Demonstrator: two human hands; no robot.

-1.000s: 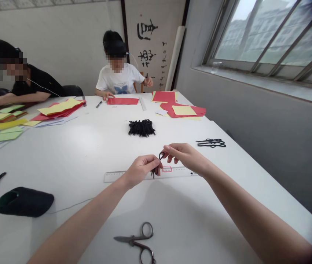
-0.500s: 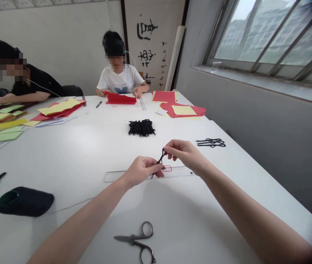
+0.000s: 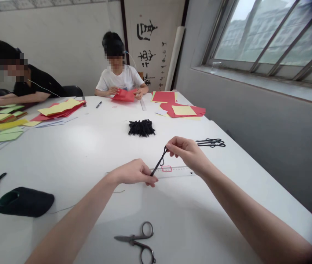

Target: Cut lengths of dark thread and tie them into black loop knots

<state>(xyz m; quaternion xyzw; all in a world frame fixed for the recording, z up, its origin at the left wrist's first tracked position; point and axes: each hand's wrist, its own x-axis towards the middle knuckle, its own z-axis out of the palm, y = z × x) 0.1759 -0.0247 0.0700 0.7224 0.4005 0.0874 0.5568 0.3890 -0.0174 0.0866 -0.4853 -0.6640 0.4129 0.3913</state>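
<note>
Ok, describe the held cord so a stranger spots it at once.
Find the white table, then its nearer ruler. Over it, a black cord slants between the left hand and the right hand. Unlike the black pile and the flat cords, it alone is held.

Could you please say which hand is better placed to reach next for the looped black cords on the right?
Probably the right hand: it is nearer the looped black cords, pinching the held cord at its upper end, while the left hand, farther away, pinches it lower.
</note>
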